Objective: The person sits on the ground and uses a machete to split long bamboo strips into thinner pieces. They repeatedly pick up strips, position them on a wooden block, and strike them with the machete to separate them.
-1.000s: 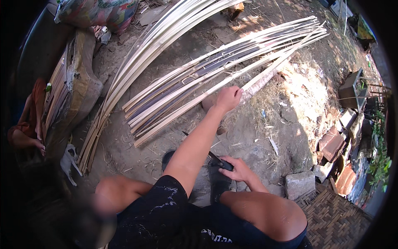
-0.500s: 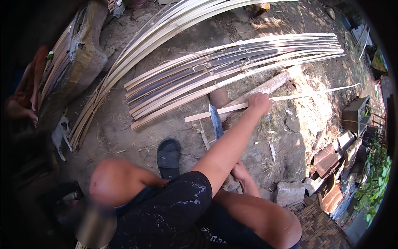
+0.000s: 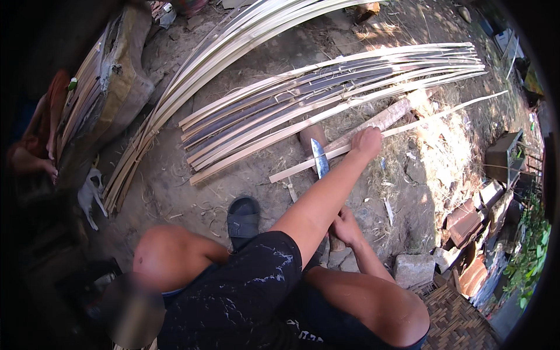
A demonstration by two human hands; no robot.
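My left hand (image 3: 367,143) is closed round a long, pale bamboo strip (image 3: 286,174), which slants from near my sandal up to the far right. Lower down, my right hand (image 3: 348,226) grips a knife, partly hidden behind my left forearm. Its broad dark blade (image 3: 319,156) points away from me and crosses the strip, left of my left hand. Whether the edge bites into the strip I cannot tell. Just beyond lies a pale log (image 3: 385,118), with a brown wood block (image 3: 310,139) beside the blade.
Several bamboo strips (image 3: 280,125) lie in a row ahead, with a longer bundle (image 3: 192,76) curving behind them. A white cat (image 3: 92,195) is at the left, near another person's arm and hand (image 3: 49,166). Stone (image 3: 414,269) and broken bricks (image 3: 464,221) stand at the right.
The knife and my right hand have moved forward and right, bringing the blade closer to my left hand. The strip's far end has risen in the picture. The view has shifted slightly.
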